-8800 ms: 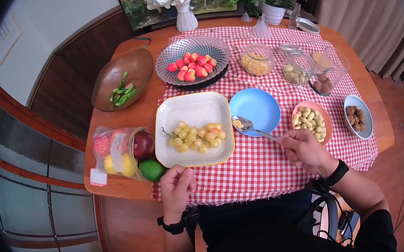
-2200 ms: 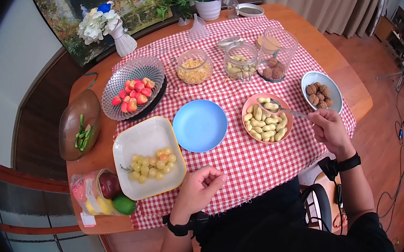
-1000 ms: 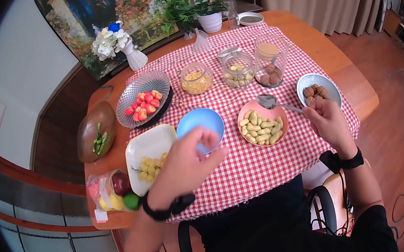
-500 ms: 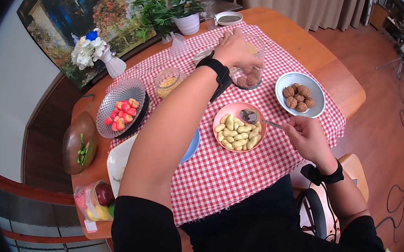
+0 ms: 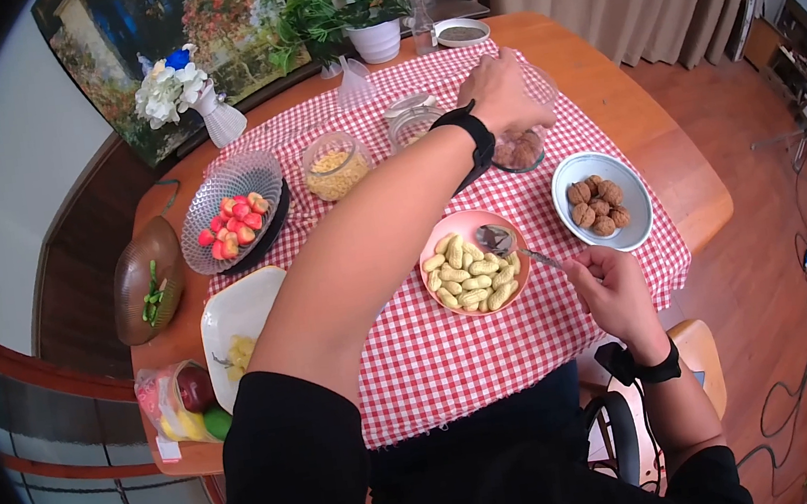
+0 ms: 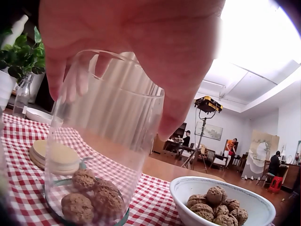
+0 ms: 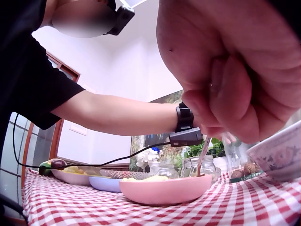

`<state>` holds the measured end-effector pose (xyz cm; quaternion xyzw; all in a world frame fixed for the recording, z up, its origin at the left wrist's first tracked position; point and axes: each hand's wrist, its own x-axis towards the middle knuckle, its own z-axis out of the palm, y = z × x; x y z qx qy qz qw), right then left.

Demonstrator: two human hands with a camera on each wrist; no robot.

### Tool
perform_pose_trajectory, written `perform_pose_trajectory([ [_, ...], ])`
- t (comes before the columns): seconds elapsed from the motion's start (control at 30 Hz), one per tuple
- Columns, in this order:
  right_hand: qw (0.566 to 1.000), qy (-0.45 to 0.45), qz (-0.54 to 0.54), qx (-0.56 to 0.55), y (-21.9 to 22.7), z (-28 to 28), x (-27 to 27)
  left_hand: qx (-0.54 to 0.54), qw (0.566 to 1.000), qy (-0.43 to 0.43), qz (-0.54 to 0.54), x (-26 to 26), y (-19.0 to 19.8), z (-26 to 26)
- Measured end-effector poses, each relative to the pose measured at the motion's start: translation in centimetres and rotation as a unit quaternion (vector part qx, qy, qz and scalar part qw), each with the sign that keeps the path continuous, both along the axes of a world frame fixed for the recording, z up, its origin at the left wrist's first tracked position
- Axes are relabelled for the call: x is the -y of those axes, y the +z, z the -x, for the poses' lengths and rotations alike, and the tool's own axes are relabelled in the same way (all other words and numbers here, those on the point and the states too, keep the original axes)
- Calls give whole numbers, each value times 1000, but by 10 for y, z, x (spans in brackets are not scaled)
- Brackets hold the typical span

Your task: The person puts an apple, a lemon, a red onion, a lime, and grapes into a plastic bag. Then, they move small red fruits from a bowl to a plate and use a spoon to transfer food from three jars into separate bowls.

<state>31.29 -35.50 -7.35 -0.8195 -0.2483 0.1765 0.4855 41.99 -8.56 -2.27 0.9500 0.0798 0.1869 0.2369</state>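
My left hand (image 5: 505, 93) reaches across the table and grips a clear glass jar (image 6: 108, 132) around its mouth, thumb on one side and fingers on the other. Several walnuts (image 6: 94, 197) lie at the jar's bottom. To its right stands a pale blue bowl (image 5: 573, 173) with more walnuts. My right hand (image 5: 615, 291) pinches the handle of a metal spoon (image 5: 497, 237). The spoon's bowl overlaps a pink plate (image 5: 465, 220) of peanuts (image 5: 467, 274) in the head view. A cream round lid (image 6: 54, 157) lies beside the glass jar.
A jar of yellow kernels (image 5: 336, 167) and a partly hidden glass jar (image 5: 412, 128) stand left of my hand. Further left are a glass bowl (image 5: 257, 169) of red fruit, a white dish (image 5: 254, 306) with grapes, a brown bowl (image 5: 137, 295) and bagged fruit (image 5: 181, 405).
My left hand has gone from over the table's front to the far glass jar, which has shifted slightly right. The spoon moved from the blue plate to the peanuts earlier.
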Motion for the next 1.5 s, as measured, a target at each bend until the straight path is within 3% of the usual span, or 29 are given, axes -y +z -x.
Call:
perform_pose_trajectory([
  [0.17,1000,-11,-11,-12,5,0,0,-33,999,-11,-9,4,1,-23],
  [0.33,990,-23,21,135,5,-2,0,-35,997,-10,-71,5,10,-10],
  [0.43,985,-16,38,166,7,-4,-2,110,991,12,-76,0,10,10],
  [0.47,983,-13,42,178,5,-4,-3,108,991,14,-77,-2,11,22],
  [0.53,979,-7,29,200,-1,-6,-3,173,985,-7,-17,-6,21,63],
  [0.6,976,2,14,219,-3,-7,-3,131,991,-23,31,1,41,126],
  [0.67,980,-13,23,197,0,-7,-2,76,979,-63,177,-3,34,177],
  [0.73,982,-15,11,190,1,-10,0,-21,990,-21,138,5,52,236],
  [0.8,989,1,32,143,6,-11,2,-40,964,38,259,4,49,299],
  [0.9,992,16,24,126,5,-14,6,-78,952,86,283,4,41,349],
  [0.97,996,22,32,78,8,-12,6,-166,926,146,306,14,39,374],
  [1.07,997,30,34,55,6,-14,7,-170,915,144,336,27,-7,406],
  [1.2,999,30,37,14,-3,-14,5,-135,921,186,314,42,-62,412],
  [1.27,998,42,22,-36,-15,-14,3,-45,900,208,382,44,-90,411],
  [1.5,985,9,-74,-156,-21,-15,-7,-10,873,190,450,44,-108,407],
])
